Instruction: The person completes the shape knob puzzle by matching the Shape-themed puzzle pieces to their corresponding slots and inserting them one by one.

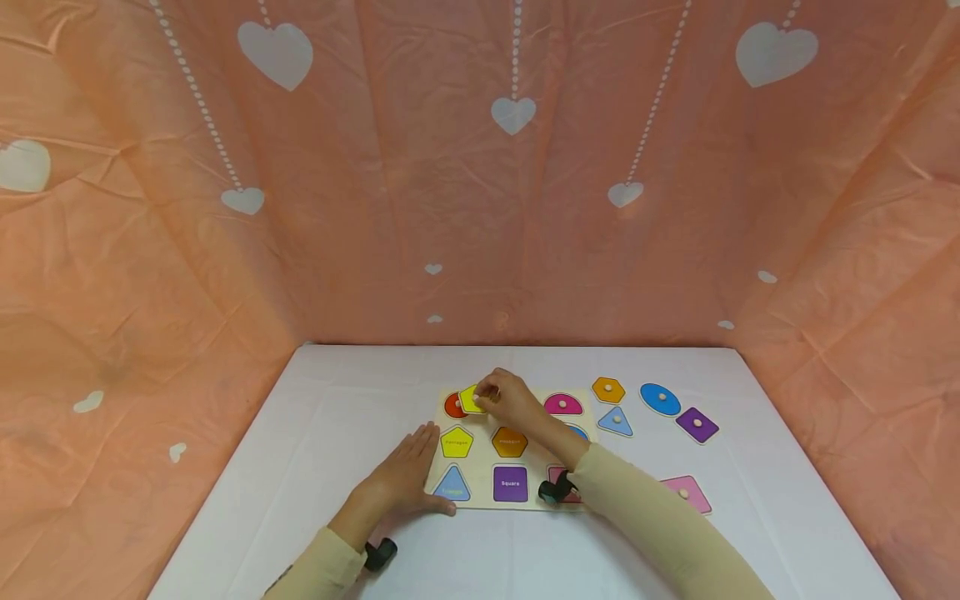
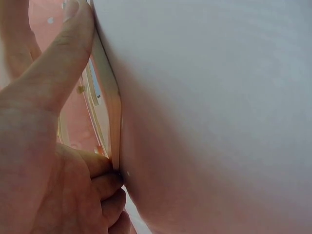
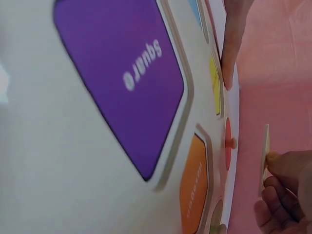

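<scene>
My right hand [image 1: 512, 404] pinches a yellow pentagon puzzle piece [image 1: 468, 399] by its knob, above the back row of the wooden shape board [image 1: 482, 467]. In the right wrist view the pentagon piece [image 3: 263, 165] is seen edge-on, raised off the board. The yellow pentagon recess [image 1: 457, 443] lies in the middle row at left. Behind it sits a red circle piece [image 1: 453, 407], partly covered by the yellow one. My left hand [image 1: 408, 469] rests against the board's left edge, fingers extended along it and thumb at the front corner.
Right of the board lie an orange hexagon [image 1: 608, 389], a light blue triangle [image 1: 616, 421], a blue oval [image 1: 660, 399], a purple square [image 1: 697, 425] and a pink piece [image 1: 688, 493] partly behind my right sleeve. A magenta semicircle [image 1: 563, 405] with a knob sits in the board.
</scene>
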Demonstrator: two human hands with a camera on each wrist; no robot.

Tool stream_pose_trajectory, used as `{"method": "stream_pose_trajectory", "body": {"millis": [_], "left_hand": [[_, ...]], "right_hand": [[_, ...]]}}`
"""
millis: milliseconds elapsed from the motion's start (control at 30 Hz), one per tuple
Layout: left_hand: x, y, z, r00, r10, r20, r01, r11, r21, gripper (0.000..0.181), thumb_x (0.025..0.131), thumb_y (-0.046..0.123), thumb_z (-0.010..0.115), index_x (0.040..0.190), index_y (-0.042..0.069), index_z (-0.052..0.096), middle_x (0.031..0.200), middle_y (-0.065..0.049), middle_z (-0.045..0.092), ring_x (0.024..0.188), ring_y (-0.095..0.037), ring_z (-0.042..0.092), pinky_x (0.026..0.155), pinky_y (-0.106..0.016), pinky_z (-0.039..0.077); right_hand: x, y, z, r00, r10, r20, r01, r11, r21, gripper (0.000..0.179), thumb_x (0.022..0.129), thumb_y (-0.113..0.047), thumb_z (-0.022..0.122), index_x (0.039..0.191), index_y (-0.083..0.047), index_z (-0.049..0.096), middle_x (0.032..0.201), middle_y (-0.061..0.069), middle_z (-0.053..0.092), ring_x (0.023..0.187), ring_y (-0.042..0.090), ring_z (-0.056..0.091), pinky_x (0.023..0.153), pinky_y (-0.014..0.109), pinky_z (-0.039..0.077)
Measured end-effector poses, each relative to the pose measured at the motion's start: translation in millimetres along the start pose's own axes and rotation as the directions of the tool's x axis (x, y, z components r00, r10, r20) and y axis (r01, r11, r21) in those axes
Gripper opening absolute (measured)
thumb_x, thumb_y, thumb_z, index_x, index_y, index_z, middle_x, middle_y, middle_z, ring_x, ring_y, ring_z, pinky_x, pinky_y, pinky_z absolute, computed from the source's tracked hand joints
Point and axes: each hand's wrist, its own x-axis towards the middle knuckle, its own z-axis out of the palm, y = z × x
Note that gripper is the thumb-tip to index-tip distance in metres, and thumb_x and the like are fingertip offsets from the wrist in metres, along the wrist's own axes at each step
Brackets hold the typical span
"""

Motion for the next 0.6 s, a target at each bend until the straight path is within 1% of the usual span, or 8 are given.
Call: {"method": "stream_pose_trajectory", "body": {"millis": [167, 333, 433, 600], "left_hand": [[-0.3, -0.9, 0.4, 1.000, 0.011, 0.000, -0.011, 1.000, 0.007, 0.135, 0.076, 0.065, 0.090, 0.168, -0.007, 0.021, 0.177, -0.023, 0.020, 0.165, -0.035, 0.018, 0.135, -0.050, 0.019], [-1.5, -0.3, -0.3, 1.000, 0.015, -0.004, -0.015, 1.000, 0.009, 0.135, 0.076, 0.065, 0.091, 0.167, -0.007, 0.022, 0.176, -0.023, 0.021, 0.165, -0.036, 0.019, 0.134, -0.050, 0.019], [-1.8, 0.6, -1.5, 1.000, 0.010, -0.004, -0.010, 1.000, 0.002, 0.134, 0.076, 0.065, 0.090, 0.168, -0.006, 0.022, 0.177, -0.022, 0.021, 0.165, -0.036, 0.019, 0.134, -0.051, 0.019], [-1.7, 0.5, -1.7, 1.000, 0.000, -0.002, 0.000, 1.000, -0.004, 0.135, 0.076, 0.066, 0.089, 0.169, -0.004, 0.021, 0.177, -0.021, 0.019, 0.165, -0.035, 0.017, 0.135, -0.051, 0.018]], "right_hand": [[-7.8, -4.8, 2.3, 1.000, -0.008, 0.030, 0.008, 1.000, -0.001, 0.006, 0.100, -0.011, 0.078, 0.102, -0.006, 0.077, 0.096, 0.000, 0.063, 0.088, 0.014, 0.060, 0.082, 0.022, 0.057], [-13.5, -11.7, 4.0, 0.998, 0.021, 0.062, -0.020, 1.000, -0.009, 0.008, 0.100, -0.014, 0.079, 0.105, -0.008, 0.078, 0.096, -0.002, 0.063, 0.089, 0.013, 0.059, 0.081, 0.020, 0.056], [-16.6, -16.3, 4.7, 0.996, 0.037, 0.081, -0.036, 0.999, -0.010, 0.009, 0.099, -0.014, 0.079, 0.105, -0.008, 0.078, 0.097, -0.002, 0.063, 0.089, 0.013, 0.059, 0.082, 0.021, 0.057], [-20.5, -19.4, 7.9, 0.993, 0.037, 0.116, -0.036, 0.999, -0.011, 0.009, 0.098, -0.015, 0.081, 0.104, -0.009, 0.078, 0.096, -0.002, 0.062, 0.089, 0.012, 0.059, 0.081, 0.019, 0.058]]}}
